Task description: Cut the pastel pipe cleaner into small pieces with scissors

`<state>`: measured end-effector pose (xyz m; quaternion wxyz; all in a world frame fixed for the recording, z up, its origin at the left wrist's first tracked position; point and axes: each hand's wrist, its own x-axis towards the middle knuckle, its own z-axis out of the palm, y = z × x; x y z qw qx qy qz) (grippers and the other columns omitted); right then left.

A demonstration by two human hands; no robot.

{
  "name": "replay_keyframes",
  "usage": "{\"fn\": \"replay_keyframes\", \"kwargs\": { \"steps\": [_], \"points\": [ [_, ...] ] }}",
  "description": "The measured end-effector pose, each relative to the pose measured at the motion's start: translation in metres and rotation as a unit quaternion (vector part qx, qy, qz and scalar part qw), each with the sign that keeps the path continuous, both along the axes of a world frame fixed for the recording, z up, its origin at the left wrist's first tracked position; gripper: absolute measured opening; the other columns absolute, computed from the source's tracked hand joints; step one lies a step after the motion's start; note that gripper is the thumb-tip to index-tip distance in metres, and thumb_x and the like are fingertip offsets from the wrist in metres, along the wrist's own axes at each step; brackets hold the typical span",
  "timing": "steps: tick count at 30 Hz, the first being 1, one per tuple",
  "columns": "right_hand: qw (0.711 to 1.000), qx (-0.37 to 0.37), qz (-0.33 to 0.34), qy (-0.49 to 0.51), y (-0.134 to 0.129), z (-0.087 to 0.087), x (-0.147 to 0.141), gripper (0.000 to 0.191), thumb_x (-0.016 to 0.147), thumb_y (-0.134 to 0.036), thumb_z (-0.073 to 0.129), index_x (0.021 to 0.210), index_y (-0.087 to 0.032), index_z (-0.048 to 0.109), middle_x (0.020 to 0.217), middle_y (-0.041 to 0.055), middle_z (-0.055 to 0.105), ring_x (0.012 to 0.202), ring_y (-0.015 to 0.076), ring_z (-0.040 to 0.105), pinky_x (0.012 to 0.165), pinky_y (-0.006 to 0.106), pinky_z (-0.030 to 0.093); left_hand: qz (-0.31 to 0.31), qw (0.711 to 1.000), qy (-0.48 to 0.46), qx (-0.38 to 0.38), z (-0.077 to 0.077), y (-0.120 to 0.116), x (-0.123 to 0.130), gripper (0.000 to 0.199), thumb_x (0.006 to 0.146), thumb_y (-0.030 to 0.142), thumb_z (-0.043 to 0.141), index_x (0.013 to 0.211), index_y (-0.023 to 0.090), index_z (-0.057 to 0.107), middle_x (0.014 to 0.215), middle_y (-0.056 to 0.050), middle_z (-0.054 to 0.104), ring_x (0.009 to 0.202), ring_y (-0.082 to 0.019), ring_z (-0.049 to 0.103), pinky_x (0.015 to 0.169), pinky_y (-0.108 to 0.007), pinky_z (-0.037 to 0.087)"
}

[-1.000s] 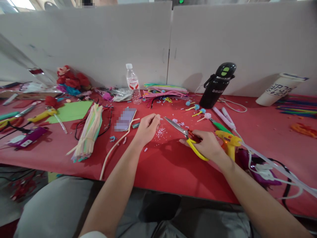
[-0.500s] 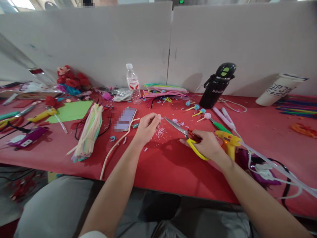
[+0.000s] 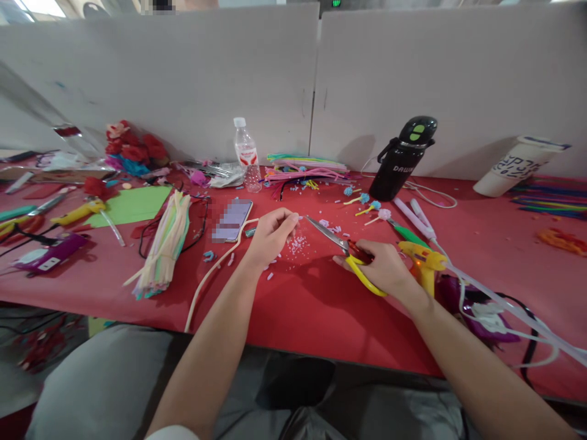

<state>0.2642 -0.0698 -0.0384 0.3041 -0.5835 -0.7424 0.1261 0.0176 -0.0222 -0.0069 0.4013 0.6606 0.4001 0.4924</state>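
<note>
My left hand (image 3: 274,234) is closed in a pinch above the red tabletop, with a tiny lilac piece (image 3: 300,217) showing at the fingertips. My right hand (image 3: 383,264) grips scissors (image 3: 362,276) by their yellow and red handles. The blades point left and up, and their tip is just right of my left fingertips, apart from them. Tiny lilac clippings (image 3: 298,245) lie scattered below and between the hands. A long cream fuzzy stem (image 3: 211,267) curves along the table and passes behind my left hand.
At left lie a bundle of pale fuzzy stems (image 3: 165,247) and a phone (image 3: 233,221). A clear bottle (image 3: 247,156) and a black flask (image 3: 403,162) stand at the back. Close to my right wrist is a yellow glue gun (image 3: 426,263) with a cord. Small pompom-topped stems (image 3: 369,208) lie before the flask.
My left hand and forearm have shifted very slightly, uncovering a few more lilac bits beside the wrist. The scissors and my right hand stay nearly in place.
</note>
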Motion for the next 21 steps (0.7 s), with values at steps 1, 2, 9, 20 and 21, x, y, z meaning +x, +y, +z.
{"fn": "replay_keyframes", "kwargs": {
  "steps": [1, 2, 9, 20, 21],
  "points": [
    [1.000, 0.000, 0.000, 0.000, 0.0000, -0.0001, 0.0002, 0.046, 0.071, -0.054, 0.066, 0.058, -0.019, 0.040, 0.053, -0.0049, 0.032, 0.052, 0.0091, 0.025, 0.044, 0.022, 0.023, -0.003, 1.000, 0.001, -0.001, -0.0001, 0.0002, -0.0005, 0.027, 0.090, 0.035, 0.052, 0.071, 0.016, 0.055, 0.060, 0.001, 0.053, 0.052, -0.008, 0.046, 0.052, -0.021, 0.038],
    [1.000, -0.001, 0.001, 0.000, 0.0000, -0.0001, 0.0004, 0.046, 0.072, -0.053, 0.066, 0.058, -0.018, 0.040, 0.053, -0.0049, 0.032, 0.052, 0.0090, 0.025, 0.044, 0.022, 0.023, -0.006, 1.000, 0.004, -0.002, 0.0001, 0.0002, -0.0011, 0.027, 0.090, 0.035, 0.052, 0.071, 0.016, 0.055, 0.060, 0.001, 0.053, 0.052, -0.008, 0.047, 0.052, -0.021, 0.038],
    [1.000, -0.008, 0.018, -0.004, -0.0007, 0.0022, 0.0001, 0.047, 0.073, -0.055, 0.064, 0.057, -0.018, 0.040, 0.051, -0.0044, 0.033, 0.051, 0.0088, 0.026, 0.043, 0.022, 0.021, -0.012, 0.999, 0.050, 0.016, 0.0044, -0.0019, -0.0037, 0.028, 0.091, 0.035, 0.052, 0.070, 0.016, 0.056, 0.059, 0.001, 0.052, 0.053, -0.009, 0.047, 0.053, -0.023, 0.036],
    [1.000, -0.002, 0.016, -0.019, 0.0009, -0.0011, 0.0016, 0.049, 0.075, -0.056, 0.064, 0.056, -0.018, 0.039, 0.052, -0.0049, 0.030, 0.053, 0.0091, 0.023, 0.045, 0.023, 0.022, -0.023, 0.999, 0.022, 0.009, 0.0010, 0.0020, -0.0048, 0.028, 0.091, 0.036, 0.052, 0.072, 0.016, 0.056, 0.062, 0.000, 0.054, 0.053, -0.009, 0.048, 0.054, -0.024, 0.038],
    [1.000, -0.002, 0.016, -0.021, 0.0012, -0.0012, 0.0019, 0.049, 0.075, -0.055, 0.064, 0.056, -0.018, 0.039, 0.051, -0.0049, 0.030, 0.053, 0.0091, 0.023, 0.045, 0.023, 0.021, -0.024, 0.999, 0.019, 0.008, 0.0011, 0.0020, -0.0049, 0.028, 0.091, 0.036, 0.052, 0.072, 0.016, 0.056, 0.062, 0.000, 0.054, 0.053, -0.009, 0.048, 0.054, -0.024, 0.038]
  ]
}}
